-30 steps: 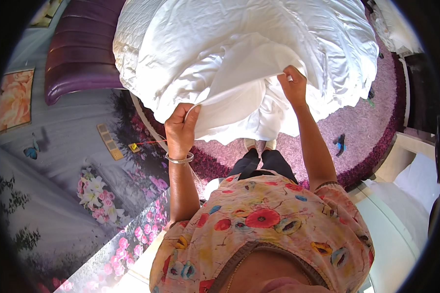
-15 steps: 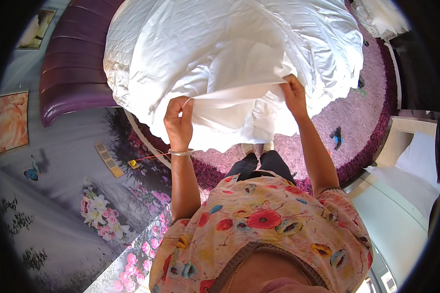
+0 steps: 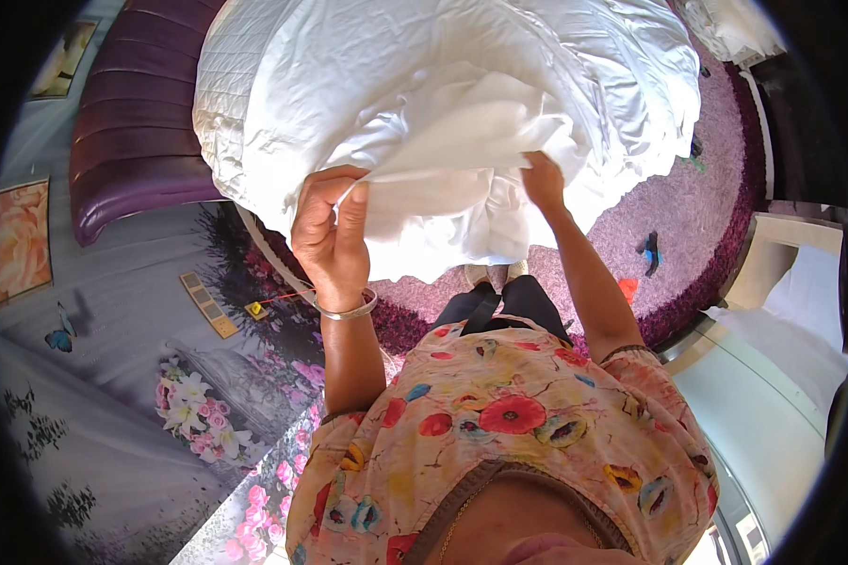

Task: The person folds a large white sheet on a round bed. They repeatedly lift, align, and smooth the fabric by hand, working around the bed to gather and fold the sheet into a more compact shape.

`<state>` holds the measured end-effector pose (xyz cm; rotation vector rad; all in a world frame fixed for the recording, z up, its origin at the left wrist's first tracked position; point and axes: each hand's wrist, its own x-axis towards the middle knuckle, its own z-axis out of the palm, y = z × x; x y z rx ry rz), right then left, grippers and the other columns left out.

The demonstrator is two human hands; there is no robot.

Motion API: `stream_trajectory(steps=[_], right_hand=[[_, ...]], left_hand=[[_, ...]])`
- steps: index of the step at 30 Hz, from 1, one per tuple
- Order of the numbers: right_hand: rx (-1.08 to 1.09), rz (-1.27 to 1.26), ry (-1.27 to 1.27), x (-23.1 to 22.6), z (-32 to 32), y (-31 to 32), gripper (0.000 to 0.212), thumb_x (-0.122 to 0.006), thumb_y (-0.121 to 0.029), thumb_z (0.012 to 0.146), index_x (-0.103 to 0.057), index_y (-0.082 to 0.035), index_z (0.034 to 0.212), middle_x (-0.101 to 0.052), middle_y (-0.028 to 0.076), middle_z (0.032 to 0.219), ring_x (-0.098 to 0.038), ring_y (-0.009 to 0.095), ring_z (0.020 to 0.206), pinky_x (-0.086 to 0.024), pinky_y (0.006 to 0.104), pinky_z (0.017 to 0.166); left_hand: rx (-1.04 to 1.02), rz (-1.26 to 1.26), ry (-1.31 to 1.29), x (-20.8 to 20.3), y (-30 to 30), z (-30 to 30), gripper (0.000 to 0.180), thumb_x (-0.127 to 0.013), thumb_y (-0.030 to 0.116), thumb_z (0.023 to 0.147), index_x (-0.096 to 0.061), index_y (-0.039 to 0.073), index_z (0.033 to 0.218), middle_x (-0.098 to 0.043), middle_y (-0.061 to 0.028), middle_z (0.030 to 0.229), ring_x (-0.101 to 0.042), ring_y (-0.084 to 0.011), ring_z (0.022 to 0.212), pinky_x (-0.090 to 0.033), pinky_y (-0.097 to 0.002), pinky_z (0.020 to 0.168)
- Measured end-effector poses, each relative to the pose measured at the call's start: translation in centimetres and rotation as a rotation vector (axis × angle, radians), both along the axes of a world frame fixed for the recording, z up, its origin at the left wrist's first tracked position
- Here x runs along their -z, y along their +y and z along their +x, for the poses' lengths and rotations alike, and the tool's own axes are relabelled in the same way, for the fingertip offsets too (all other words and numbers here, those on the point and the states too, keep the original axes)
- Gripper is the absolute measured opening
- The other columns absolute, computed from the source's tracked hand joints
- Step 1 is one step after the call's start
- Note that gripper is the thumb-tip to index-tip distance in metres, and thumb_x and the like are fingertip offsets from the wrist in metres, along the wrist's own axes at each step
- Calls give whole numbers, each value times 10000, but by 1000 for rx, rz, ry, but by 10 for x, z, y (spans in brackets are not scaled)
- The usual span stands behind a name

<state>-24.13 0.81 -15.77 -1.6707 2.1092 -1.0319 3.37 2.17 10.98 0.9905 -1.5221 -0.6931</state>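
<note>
The white sheet (image 3: 377,94) spreads wide ahead of the person, beside the purple headboard (image 3: 141,113), its near hem hanging just beyond the shoes (image 3: 478,274). The lifted edge runs left to right, slightly higher at the right. A band of pink rug (image 3: 622,235) curves along the right hem. The left hand (image 3: 334,231), palm turned inward, pinches that edge by thumb and finger; the right hand (image 3: 544,184) grips its other end, fingertips partly hidden, arm stretched forward.

Both hands (image 3: 334,235) (image 3: 545,185) hold a white sheet (image 3: 433,221) by its edge.
</note>
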Motion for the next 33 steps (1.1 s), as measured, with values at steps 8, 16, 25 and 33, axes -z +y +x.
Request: stream_trajectory(steps=[8, 16, 25, 33], right_hand=[[300, -703, -533, -243, -85, -18, 281, -476, -212, 933, -652, -3, 995, -670, 121, 814, -614, 192, 714, -518, 329, 660], [-167, 133, 55, -94, -82, 5, 184, -713, -244, 780, -690, -100, 893, -677, 98, 777, -644, 297, 672, -502, 376, 611], [-299, 115, -384, -101, -45, 44, 167, -676, 18, 722, -633, -12, 880, -657, 85, 775, -622, 146, 697, -485, 273, 650], [-306, 83, -397, -107, -11, 64, 198, -688, -4, 709, -597, -29, 883, -626, 117, 722, -611, 235, 615, -470, 299, 583]], left_hand=[[-198, 159, 108, 44, -4, 24, 98, -616, 104, 924, -628, 15, 886, -598, 24, 863, -477, -48, 791, -399, -192, 731], [-413, 133, 80, 82, -39, 63, 208, -606, 182, 941, -608, 11, 823, -533, 59, 708, -410, -32, 666, -371, -193, 601], [-640, 273, -520, 161, -37, 97, 190, -641, 189, 870, -634, 0, 890, -633, -149, 793, -592, -303, 721, -484, -393, 669], [137, 110, -464, 168, -1, -32, 581, -786, 220, 713, -551, 52, 1217, -570, -158, 1184, -523, -342, 1114, -404, -442, 954]])
